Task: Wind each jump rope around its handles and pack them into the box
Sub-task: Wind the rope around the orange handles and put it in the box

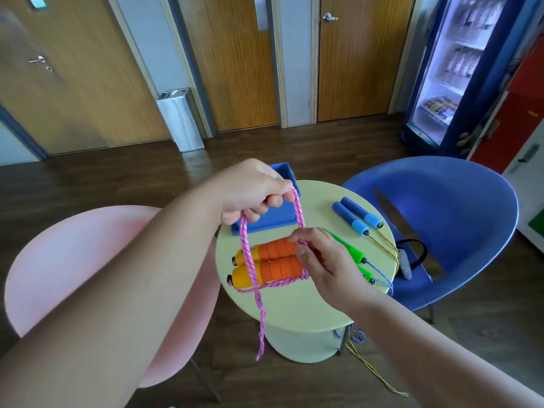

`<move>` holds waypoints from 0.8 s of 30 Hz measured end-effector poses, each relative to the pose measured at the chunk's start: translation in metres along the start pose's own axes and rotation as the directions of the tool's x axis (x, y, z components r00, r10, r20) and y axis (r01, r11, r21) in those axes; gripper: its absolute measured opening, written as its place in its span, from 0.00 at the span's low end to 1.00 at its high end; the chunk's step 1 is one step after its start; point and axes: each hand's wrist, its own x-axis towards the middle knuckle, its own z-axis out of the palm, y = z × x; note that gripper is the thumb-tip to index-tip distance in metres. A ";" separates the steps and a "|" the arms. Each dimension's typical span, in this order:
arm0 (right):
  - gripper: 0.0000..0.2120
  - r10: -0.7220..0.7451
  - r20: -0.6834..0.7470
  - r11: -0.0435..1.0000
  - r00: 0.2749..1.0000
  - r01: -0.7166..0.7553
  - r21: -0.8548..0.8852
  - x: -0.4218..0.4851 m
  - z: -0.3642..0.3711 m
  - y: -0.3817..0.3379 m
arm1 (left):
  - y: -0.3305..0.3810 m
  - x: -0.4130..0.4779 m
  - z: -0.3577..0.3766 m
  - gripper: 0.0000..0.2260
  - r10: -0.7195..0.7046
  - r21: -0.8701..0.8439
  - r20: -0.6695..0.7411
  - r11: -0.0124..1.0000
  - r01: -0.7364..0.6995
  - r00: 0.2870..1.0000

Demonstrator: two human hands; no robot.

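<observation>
Left hand (253, 192) pinches pink rope (245, 248) loop aloft; right hand (323, 263) pinches rope at orange handles (273, 260), table (294, 307) centre; blue box (265, 219) at 12 o'clock. Risk: slack tail at 6 could unwind turns.

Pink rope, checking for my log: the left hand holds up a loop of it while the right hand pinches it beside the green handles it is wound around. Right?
Wrong handles: the head view shows the pink rope wound around the orange handles, not the green handles. The left hand holds up a loop; the right hand pinches it there.
</observation>
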 end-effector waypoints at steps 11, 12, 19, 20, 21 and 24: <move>0.10 0.118 0.048 0.992 0.992 -0.120 0.040 -0.010 -0.003 0.000 | 0.007 0.030 -0.035 0.04 0.050 0.720 0.141 0.680 -0.137 0.989; 0.09 0.119 0.030 0.989 0.992 -0.121 0.082 -0.010 -0.004 -0.003 | -0.003 0.037 -0.035 0.03 0.053 0.702 0.141 0.699 -0.138 0.989; 0.06 0.161 -0.069 0.914 0.985 -0.122 0.388 -0.002 -0.013 -0.022 | -0.112 0.065 0.003 0.07 -0.098 0.143 0.022 0.985 0.094 0.995; 0.06 0.166 -0.065 0.901 0.984 -0.125 0.414 0.000 -0.014 -0.025 | -0.169 0.100 0.006 0.09 -0.196 0.098 0.076 0.977 0.188 0.978; 0.06 0.171 -0.061 0.896 0.983 -0.129 0.424 0.003 -0.015 -0.027 | -0.220 0.129 0.010 0.13 -0.199 0.127 0.110 0.974 0.185 0.974; 0.05 0.177 -0.078 0.908 0.981 -0.132 0.398 0.016 -0.013 -0.025 | -0.253 0.121 0.063 0.17 -0.250 0.021 0.130 0.968 0.249 0.960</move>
